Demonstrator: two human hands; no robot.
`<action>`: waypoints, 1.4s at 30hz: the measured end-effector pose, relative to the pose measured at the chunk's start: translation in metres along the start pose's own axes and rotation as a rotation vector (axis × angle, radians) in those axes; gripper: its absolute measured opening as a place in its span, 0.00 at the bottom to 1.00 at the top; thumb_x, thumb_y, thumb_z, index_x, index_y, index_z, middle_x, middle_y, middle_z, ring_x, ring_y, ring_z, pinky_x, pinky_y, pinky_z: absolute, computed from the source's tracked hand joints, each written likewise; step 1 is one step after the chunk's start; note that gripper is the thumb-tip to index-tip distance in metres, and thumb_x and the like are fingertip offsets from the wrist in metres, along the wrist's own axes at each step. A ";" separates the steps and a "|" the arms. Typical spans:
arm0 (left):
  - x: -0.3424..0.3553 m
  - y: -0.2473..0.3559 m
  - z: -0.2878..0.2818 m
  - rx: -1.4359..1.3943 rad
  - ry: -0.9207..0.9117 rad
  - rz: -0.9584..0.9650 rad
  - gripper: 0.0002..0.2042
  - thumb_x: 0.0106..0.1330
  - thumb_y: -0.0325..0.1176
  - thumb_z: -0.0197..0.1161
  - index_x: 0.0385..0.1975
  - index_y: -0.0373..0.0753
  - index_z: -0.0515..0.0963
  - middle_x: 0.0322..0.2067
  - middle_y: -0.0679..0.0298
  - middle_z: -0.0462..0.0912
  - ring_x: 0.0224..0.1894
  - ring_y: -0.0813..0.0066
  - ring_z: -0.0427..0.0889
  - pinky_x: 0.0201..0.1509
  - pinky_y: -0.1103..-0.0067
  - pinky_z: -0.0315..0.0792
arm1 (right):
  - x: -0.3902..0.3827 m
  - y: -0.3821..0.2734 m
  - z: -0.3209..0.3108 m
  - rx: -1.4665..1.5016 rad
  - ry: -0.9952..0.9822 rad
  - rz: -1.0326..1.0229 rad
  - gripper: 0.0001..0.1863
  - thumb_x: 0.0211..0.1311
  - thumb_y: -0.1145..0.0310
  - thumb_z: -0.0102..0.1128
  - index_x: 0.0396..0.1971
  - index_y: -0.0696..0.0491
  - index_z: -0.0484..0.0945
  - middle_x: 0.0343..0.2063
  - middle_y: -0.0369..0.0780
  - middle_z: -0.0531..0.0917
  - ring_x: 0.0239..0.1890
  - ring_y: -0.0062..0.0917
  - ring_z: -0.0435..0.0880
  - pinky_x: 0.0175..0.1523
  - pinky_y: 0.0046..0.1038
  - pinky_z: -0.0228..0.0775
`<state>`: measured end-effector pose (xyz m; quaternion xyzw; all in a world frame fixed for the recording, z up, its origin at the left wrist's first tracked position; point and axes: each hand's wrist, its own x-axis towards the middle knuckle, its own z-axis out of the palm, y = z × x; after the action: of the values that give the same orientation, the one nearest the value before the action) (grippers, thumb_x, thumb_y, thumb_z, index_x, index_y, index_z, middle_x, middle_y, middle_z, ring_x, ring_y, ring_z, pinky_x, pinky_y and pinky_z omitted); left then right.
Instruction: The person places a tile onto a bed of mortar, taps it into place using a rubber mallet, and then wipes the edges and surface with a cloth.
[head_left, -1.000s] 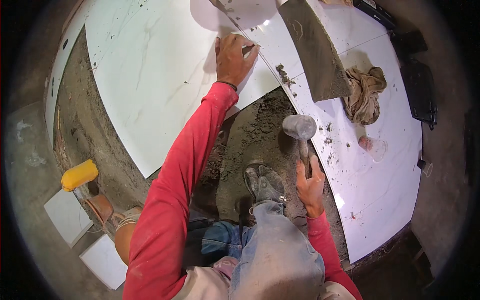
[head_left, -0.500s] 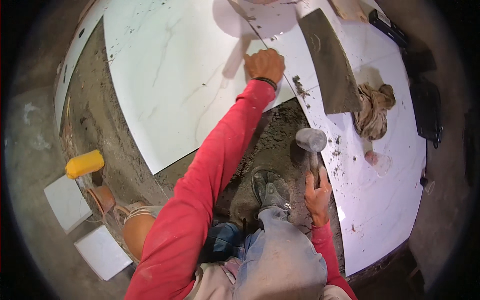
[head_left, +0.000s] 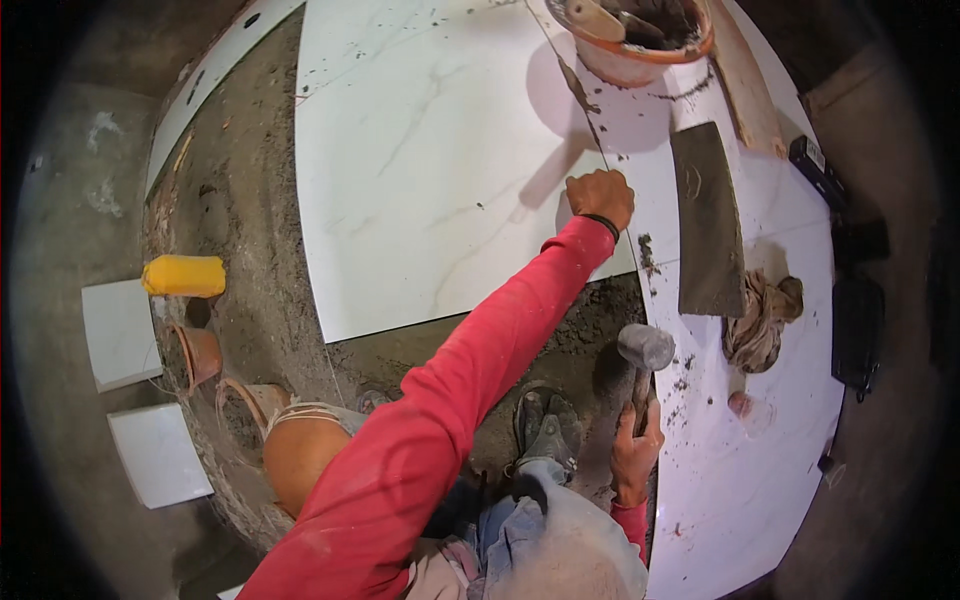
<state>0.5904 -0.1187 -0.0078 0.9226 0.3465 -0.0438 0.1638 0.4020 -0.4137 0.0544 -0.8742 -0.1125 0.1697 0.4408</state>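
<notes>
The person's curled left hand [head_left: 603, 197] is at the right edge of a large white grey-veined tile [head_left: 430, 215]. The right hand [head_left: 637, 455] grips the handle of a grey-headed mallet [head_left: 647, 347] beside bumpy dark grey mortar [head_left: 590, 320]. On the white tiles [head_left: 735, 490] at right lie a dark grey rectangular board [head_left: 708, 225] and a crumpled brown cloth [head_left: 760, 325]; a round orange bucket [head_left: 620, 68] stands beyond.

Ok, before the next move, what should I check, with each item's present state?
1. Right hand holding the grey cylindrical-headed mallet by its handle: ok.
2. Mallet apart from the large white veined tile: ok.
3. Left hand empty: cannot tell, its grip is hidden.
4. White tiling at right free of dark crumbs: not ok, several scattered.
5. Brown crumpled cloth off the large tile: ok.
</notes>
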 end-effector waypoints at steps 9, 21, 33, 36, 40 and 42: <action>-0.047 -0.133 -0.077 0.171 -0.326 0.572 0.18 0.68 0.50 0.63 0.28 0.39 0.79 0.30 0.53 0.86 0.36 0.50 0.86 0.44 0.58 0.77 | 0.007 -0.028 -0.024 -0.141 -0.109 -0.022 0.15 0.72 0.71 0.57 0.54 0.60 0.78 0.27 0.45 0.82 0.27 0.34 0.81 0.38 0.31 0.74; -0.307 -0.516 -0.132 -0.560 0.587 -0.680 0.10 0.72 0.42 0.64 0.41 0.42 0.81 0.36 0.57 0.88 0.37 0.55 0.86 0.38 0.64 0.76 | 0.078 -0.231 0.113 -0.272 -0.518 -0.499 0.10 0.73 0.66 0.61 0.40 0.57 0.74 0.22 0.31 0.74 0.25 0.15 0.74 0.30 0.22 0.64; -0.340 -0.650 -0.027 0.023 0.927 -1.167 0.28 0.78 0.41 0.52 0.75 0.42 0.58 0.79 0.48 0.49 0.81 0.49 0.45 0.80 0.48 0.42 | -0.021 -0.387 0.532 -0.468 -1.197 -0.866 0.21 0.65 0.55 0.63 0.36 0.62 0.81 0.23 0.46 0.83 0.25 0.35 0.83 0.36 0.38 0.74; -0.355 -0.658 -0.019 0.052 0.820 -1.231 0.31 0.78 0.36 0.52 0.78 0.43 0.50 0.79 0.50 0.46 0.82 0.50 0.42 0.82 0.50 0.40 | -0.075 -0.382 0.591 -0.425 -1.305 -0.969 0.24 0.63 0.52 0.63 0.38 0.61 0.82 0.26 0.55 0.83 0.30 0.52 0.85 0.41 0.45 0.75; -0.345 -0.660 -0.023 0.047 0.814 -1.243 0.33 0.78 0.35 0.49 0.80 0.42 0.45 0.80 0.49 0.45 0.82 0.50 0.42 0.82 0.52 0.39 | -0.085 -0.339 0.644 -0.267 -1.337 -1.048 0.23 0.65 0.53 0.64 0.28 0.62 0.78 0.16 0.41 0.80 0.19 0.24 0.76 0.29 0.35 0.70; -0.336 -0.656 -0.033 0.155 0.624 -1.404 0.34 0.81 0.46 0.45 0.79 0.33 0.48 0.80 0.50 0.44 0.82 0.52 0.40 0.83 0.58 0.37 | -0.068 -0.315 0.652 -0.152 -1.305 -1.320 0.22 0.66 0.54 0.63 0.28 0.62 0.78 0.15 0.41 0.80 0.18 0.26 0.77 0.29 0.36 0.71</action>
<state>-0.0935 0.1454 -0.0902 0.4651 0.8765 0.1007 -0.0727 0.0670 0.2252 -0.0379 -0.3914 -0.8231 0.3349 0.2390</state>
